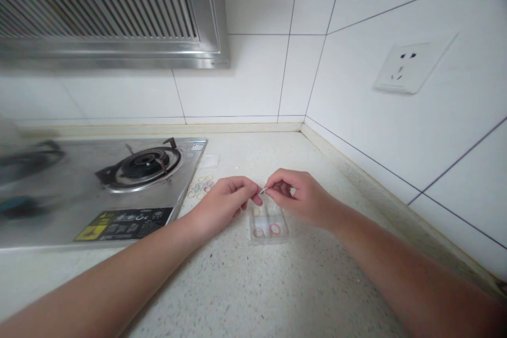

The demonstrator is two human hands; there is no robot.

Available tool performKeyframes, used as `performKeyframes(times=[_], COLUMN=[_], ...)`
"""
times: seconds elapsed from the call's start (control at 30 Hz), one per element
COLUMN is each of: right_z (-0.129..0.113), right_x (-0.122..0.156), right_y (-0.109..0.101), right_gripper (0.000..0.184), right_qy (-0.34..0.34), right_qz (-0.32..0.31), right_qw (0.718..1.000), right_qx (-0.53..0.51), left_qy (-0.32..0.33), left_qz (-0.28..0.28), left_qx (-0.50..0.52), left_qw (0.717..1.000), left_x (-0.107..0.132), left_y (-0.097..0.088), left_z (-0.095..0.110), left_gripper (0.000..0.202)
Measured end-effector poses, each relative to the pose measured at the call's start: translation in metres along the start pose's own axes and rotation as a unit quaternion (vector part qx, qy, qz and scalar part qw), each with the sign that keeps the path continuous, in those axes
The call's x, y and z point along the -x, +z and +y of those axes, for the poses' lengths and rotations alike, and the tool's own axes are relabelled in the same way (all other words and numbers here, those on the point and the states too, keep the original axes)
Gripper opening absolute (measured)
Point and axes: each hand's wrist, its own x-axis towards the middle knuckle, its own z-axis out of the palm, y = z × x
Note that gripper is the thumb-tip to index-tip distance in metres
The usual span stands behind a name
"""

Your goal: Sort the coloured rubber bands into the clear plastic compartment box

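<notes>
My left hand (225,200) and my right hand (295,193) meet above a small clear plastic box (268,227) on the speckled countertop. Both pinch one tiny pale elastic band (262,190) between thumb and fingertips, stretched a little between them. Inside the box lie a red band (275,229) and a pale band (259,232). A loose pile of several coloured small bands (200,187) lies on the counter just left of my left hand, beside the stove's edge.
A steel gas stove (79,195) with a black burner (144,162) fills the left. A clear lid (209,160) lies behind the pile. Tiled walls meet at the corner; a white socket (407,67) is on the right wall. A range hood (111,10) hangs above.
</notes>
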Motion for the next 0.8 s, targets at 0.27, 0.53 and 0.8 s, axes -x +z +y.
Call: performKeyframes(times=[0.27,0.53,0.8], right_z=[-0.0007,0.001,-0.0021], right_x=[-0.0001,-0.0009,-0.0014], right_y=[0.0014,0.0025,0.0011], right_gripper=[0.019,0.022,0.021], right_qy=[0.032,0.056,0.065], right_qz=[0.001,0.006,0.008], right_qw=[0.999,0.996,0.992], right_qx=[-0.034,-0.072,-0.11], left_qy=[0.051,0.07,0.06], left_qz=[0.009,0.022,0.029], left_qx=[-0.032,-0.055,-0.063], left_qw=[0.998,0.996,0.996], left_x=[0.0016,-0.0003,0.0011], left_y=[-0.0009,0.0001,0.0011], left_z=[0.005,-0.0004,0.0041], left_gripper=[0.027,0.026,0.025])
